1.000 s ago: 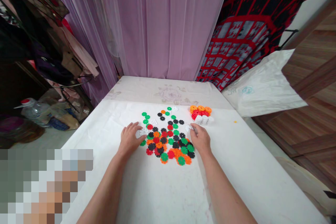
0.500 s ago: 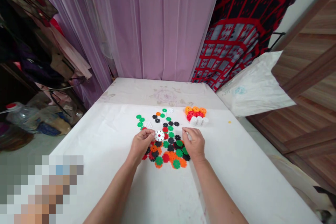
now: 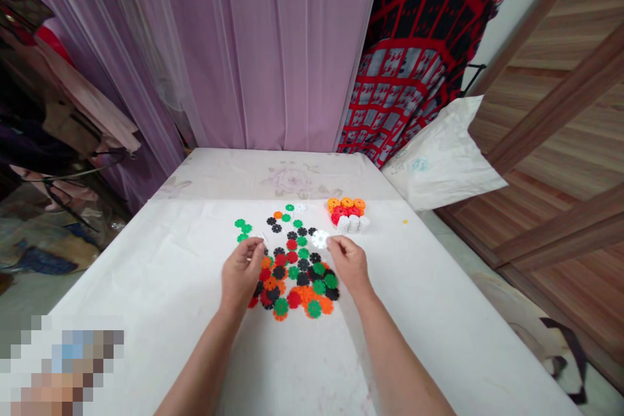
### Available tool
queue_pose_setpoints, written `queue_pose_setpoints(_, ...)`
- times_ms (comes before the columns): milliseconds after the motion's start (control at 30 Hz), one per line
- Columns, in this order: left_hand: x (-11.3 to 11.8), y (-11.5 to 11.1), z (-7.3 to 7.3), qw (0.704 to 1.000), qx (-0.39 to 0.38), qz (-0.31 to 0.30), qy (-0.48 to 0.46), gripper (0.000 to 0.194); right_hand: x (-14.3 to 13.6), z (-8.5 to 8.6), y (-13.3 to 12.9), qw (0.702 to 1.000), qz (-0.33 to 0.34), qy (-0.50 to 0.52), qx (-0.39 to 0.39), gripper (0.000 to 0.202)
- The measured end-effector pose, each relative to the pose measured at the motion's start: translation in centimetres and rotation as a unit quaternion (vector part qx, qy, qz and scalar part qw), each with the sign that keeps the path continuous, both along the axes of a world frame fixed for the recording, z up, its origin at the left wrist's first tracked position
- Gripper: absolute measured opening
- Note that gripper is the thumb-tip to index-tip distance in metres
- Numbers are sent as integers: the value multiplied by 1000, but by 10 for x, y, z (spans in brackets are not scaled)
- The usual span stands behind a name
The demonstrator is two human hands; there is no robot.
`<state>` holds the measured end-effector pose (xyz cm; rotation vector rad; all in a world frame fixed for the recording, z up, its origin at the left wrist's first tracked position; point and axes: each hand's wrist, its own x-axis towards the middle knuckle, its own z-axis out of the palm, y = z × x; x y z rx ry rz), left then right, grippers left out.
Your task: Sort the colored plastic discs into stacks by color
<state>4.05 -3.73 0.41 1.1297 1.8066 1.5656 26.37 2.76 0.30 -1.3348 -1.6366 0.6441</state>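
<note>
A white notched disc [image 3: 320,238] is pinched between the thumb and fingers of my right hand [image 3: 348,264], raised over the table to the right of the loose pieces. My left hand [image 3: 242,270] hovers at the left side of the pile, thumb and fingertips together. A small white piece [image 3: 262,236] shows at its fingertips; I cannot tell whether they hold it. Between and below my hands lie loose snowflake discs: green [image 3: 281,306], orange [image 3: 326,305], red [image 3: 294,299] and black [image 3: 303,279], many overlapping.
Stacked discs stand at the right in orange [image 3: 346,203], red [image 3: 340,214] and white [image 3: 351,224] rows. A white cloth [image 3: 409,312] covers the table. A white bag [image 3: 448,156] stands by its right edge; a purple curtain [image 3: 283,45] hangs behind.
The white disc has passed from my left hand to my right hand. My left hand has drawn away from the disc. The camera view has turned slightly right.
</note>
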Motion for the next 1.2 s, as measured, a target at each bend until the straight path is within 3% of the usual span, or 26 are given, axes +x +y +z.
queue_pose_setpoints(100, -31, -1, -7, 994, 4, 95, 56, 40, 24, -7, 15, 996, -71, -23, -52, 47)
queue_pose_setpoints(200, -48, 0, -13, 989, 2, 135, 55, 39, 30, -14, 21, 988, -96, -96, -77, 43)
queue_pose_setpoints(500, -43, 2, -16, 991, -6, 130, 29, 36, 16, -12, 23, 954, -99, -266, -100, 36)
queue_pose_setpoints(733, -44, 3, -14, 992, -10, 128, 7, 36, 17, -17, 24, 945, -121, -299, -51, 36)
queue_pose_setpoints(933, -43, 3, -13, 992, -10, 126, -6, 37, 21, -22, 22, 943, -113, -307, -67, 33)
queue_pose_setpoints(1067, -44, 3, -15, 992, -13, 122, -6, 37, 20, -27, 21, 966, -82, -246, 23, 21)
queue_pose_setpoints(1200, -46, 3, -18, 993, -10, 114, 12, 38, 13, -29, 21, 964, -37, -247, 92, 32)
